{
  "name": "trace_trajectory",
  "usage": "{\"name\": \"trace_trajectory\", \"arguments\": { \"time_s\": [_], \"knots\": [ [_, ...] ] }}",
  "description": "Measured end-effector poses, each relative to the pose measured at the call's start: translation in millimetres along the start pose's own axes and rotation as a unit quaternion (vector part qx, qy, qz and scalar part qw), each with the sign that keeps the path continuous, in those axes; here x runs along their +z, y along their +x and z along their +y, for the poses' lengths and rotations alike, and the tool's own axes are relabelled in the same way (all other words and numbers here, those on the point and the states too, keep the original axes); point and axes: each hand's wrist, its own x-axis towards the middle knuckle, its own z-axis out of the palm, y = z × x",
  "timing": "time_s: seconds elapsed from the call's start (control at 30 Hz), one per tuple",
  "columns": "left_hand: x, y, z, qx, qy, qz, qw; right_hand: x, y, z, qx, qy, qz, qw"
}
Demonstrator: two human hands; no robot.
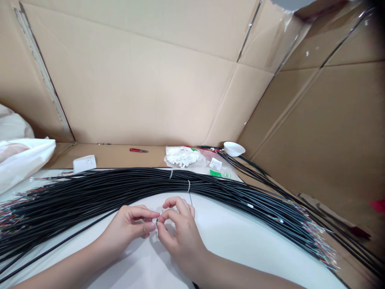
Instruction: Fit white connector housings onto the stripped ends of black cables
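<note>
My left hand (130, 226) and my right hand (177, 230) meet over the white table (240, 241), fingertips pinched together on something tiny I cannot make out (157, 220). A single black cable (60, 243) runs from the left toward my left hand. Just beyond my fingers lies a thick bundle of black cables (120, 188), tied with pale bands, arching across the table. Its coloured wire ends (319, 237) fan out at the right.
Cardboard walls (150, 80) enclose the back and right. Behind the bundle sit a bag of white connectors (182, 156), a small white bowl (234, 148), red snips (138, 150), a white box (84, 163). White plastic bags (21, 160) lie at left.
</note>
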Motion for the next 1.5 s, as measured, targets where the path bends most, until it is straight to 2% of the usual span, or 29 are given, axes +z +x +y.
{"name": "trace_trajectory", "arguments": {
  "time_s": [0.27,0.87,1.2,1.5],
  "knots": [
    [-1.8,1.2,-3.3,-0.012,-0.017,0.006,1.0,1.3,-1.4,3.6,-0.063,-0.053,0.044,0.996],
    [0.7,-0.7,-0.5,-0.011,-0.024,-0.011,1.0,5.1,-0.9,3.5,-0.04,-0.021,0.033,0.998],
    [0.5,-0.3,4.2,-0.039,-0.046,0.042,0.997,-3.5,4.1,2.0,0.065,0.052,0.01,0.996],
    [0.3,0.1,1.8,-0.042,-0.046,0.043,0.997,-1.7,6.4,2.3,0.109,0.089,-0.03,0.99]
  ]
}}
